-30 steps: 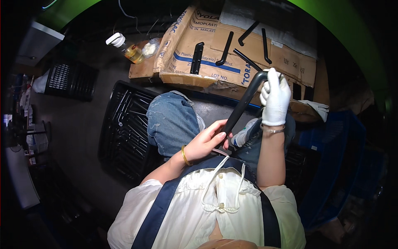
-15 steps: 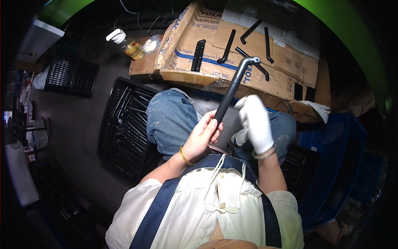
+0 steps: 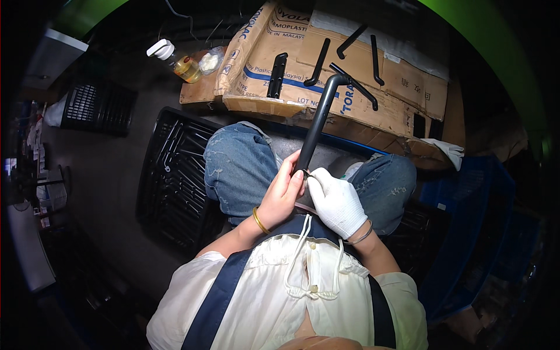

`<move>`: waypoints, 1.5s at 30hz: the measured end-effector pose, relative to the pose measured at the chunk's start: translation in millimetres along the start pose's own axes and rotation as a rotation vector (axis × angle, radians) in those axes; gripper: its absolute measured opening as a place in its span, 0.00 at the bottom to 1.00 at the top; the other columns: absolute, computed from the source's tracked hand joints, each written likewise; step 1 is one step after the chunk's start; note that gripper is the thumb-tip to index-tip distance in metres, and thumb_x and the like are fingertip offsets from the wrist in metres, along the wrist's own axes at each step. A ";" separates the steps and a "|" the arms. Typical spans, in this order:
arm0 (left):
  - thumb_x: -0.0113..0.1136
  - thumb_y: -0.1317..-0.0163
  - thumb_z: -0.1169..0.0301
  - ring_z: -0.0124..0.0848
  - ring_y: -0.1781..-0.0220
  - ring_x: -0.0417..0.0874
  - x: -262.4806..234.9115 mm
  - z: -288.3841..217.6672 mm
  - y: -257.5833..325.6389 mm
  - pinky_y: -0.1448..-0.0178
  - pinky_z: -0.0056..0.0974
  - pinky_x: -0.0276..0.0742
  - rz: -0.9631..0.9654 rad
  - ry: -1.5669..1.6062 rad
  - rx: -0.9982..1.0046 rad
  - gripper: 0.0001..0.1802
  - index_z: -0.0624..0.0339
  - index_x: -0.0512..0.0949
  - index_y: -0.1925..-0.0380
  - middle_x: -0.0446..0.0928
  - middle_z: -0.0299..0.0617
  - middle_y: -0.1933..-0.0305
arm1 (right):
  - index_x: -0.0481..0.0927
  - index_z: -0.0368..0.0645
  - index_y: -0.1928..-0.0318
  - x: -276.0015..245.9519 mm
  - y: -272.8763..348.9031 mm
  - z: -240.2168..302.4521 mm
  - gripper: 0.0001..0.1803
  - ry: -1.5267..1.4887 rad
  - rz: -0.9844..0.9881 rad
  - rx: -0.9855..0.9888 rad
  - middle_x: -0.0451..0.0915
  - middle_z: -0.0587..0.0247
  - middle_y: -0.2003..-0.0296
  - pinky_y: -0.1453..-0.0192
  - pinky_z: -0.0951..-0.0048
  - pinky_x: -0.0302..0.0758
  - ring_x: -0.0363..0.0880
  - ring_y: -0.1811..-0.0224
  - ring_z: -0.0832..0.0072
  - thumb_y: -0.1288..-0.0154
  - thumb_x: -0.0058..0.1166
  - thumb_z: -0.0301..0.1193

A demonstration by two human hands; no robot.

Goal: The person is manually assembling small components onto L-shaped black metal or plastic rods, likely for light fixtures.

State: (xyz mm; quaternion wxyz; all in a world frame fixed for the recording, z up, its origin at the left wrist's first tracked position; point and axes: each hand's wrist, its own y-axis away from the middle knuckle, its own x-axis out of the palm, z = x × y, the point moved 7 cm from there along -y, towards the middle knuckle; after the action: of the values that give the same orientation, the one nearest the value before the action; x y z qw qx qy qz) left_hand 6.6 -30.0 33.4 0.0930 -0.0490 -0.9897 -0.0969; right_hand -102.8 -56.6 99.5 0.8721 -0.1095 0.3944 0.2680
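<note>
Ahead on grey floor (image 3: pixel 111 169), brown cartons (image 3: pixel 402 87) carry black parts; left hand (image 3: pixel 284 192) and gloved right hand (image 3: pixel 336 201) grip a black tube (image 3: pixel 318 119).

bare left hand (image 3: pixel 283 192), gloved right hand (image 3: pixel 337 201) (both closed)

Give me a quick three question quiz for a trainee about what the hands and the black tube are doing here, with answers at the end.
1. True or false: both hands wear white gloves.
2. Which hand grips the lower end of the black bent tube from the gloved side? A) left hand B) right hand
3. Fill in: loose black parts lie on flattened ______ in front of the knees.

Key:
1. False. Only the right hand is gloved; the left hand is bare, with a gold bangle.
2. B
3. Cardboard.
</note>
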 end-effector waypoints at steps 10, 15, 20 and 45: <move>0.42 0.24 0.70 0.17 0.66 0.66 0.9 0.3 3.7 0.60 0.25 0.67 -0.010 -0.032 -0.007 0.25 0.62 0.55 0.30 0.69 0.33 0.56 | 0.75 0.42 0.61 8.2 2.2 -16.2 0.07 -0.198 0.059 0.147 0.78 0.44 0.73 0.68 0.50 0.74 0.79 0.69 0.45 0.30 0.47 0.31; 0.41 0.25 0.71 0.28 0.54 0.71 -1.9 -3.9 5.2 0.48 0.31 0.68 -0.042 -0.223 0.058 0.25 0.66 0.57 0.31 0.70 0.43 0.49 | 0.75 0.41 0.62 8.5 1.2 -11.1 0.07 -0.159 0.074 0.029 0.78 0.43 0.73 0.68 0.51 0.74 0.79 0.68 0.44 0.29 0.47 0.32; 0.41 0.26 0.72 0.46 0.29 0.65 0.3 -7.2 5.0 0.27 0.41 0.57 -0.090 -0.319 0.104 0.24 0.71 0.57 0.33 0.65 0.58 0.34 | 0.74 0.40 0.62 24.3 2.4 -14.6 0.09 -0.136 0.066 0.013 0.76 0.52 0.65 0.67 0.55 0.78 0.81 0.72 0.53 0.31 0.48 0.33; 0.35 0.21 0.54 0.14 0.84 0.56 25.6 22.0 21.7 0.83 0.20 0.52 0.247 0.899 -0.609 0.23 0.61 0.68 0.46 0.60 0.29 0.75 | 0.76 0.35 0.50 7.2 -9.3 -66.6 0.18 -0.546 -0.448 0.362 0.82 0.59 0.67 0.62 0.73 0.76 0.79 0.67 0.78 0.37 0.63 0.30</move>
State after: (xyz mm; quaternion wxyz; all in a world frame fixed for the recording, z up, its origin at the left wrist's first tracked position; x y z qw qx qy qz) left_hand -19.8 -2.4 21.1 0.4982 -0.1433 -0.7670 -0.3782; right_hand -135.6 -88.5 49.7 0.9870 0.0379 0.1552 0.0167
